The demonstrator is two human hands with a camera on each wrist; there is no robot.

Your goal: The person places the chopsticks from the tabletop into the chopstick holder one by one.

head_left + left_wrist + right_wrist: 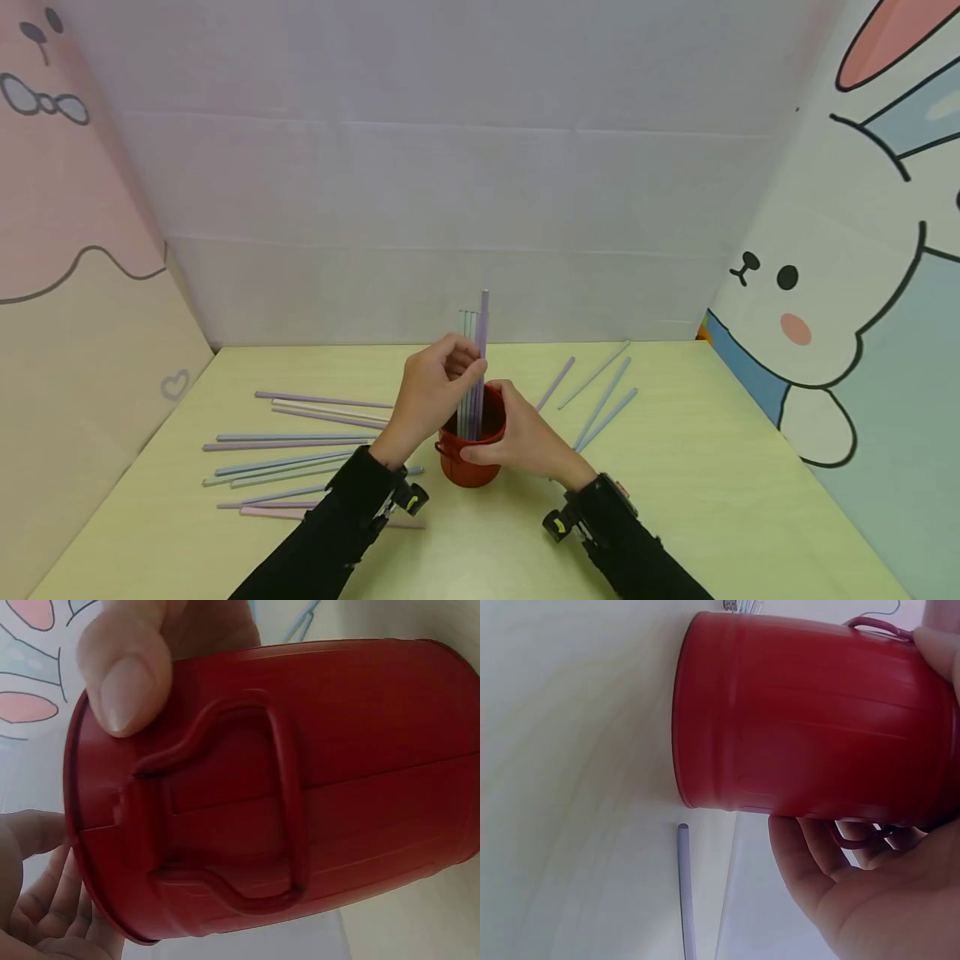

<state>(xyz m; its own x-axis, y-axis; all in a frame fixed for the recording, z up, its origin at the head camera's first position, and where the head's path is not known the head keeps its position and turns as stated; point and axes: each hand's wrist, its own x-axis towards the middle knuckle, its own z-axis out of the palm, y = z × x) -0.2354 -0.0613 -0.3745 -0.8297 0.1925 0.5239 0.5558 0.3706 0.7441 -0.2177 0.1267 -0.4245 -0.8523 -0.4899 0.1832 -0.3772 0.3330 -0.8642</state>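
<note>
A red metal bucket point(469, 477) with small side handles stands upright on the table. My right hand point(528, 437) grips it near the rim, thumb on the near side; in the right wrist view the fingers of the right hand point(877, 889) curl along its far side. My left hand point(437, 383) is above the bucket's mouth and pinches a purple straw point(483, 321), whose lower end is down inside. Several pale straws point(463, 408) stand in the bucket beside it. In the left wrist view the bucket point(375, 720) hides much of the left hand point(56, 907).
Several straws lie on the table at left, among them a blue straw point(292, 437) and a pink straw point(270, 513). More lie at right, including a purple straw point(557, 382) and a blue straw point(606, 421). A white wall point(450, 192) stands behind the table.
</note>
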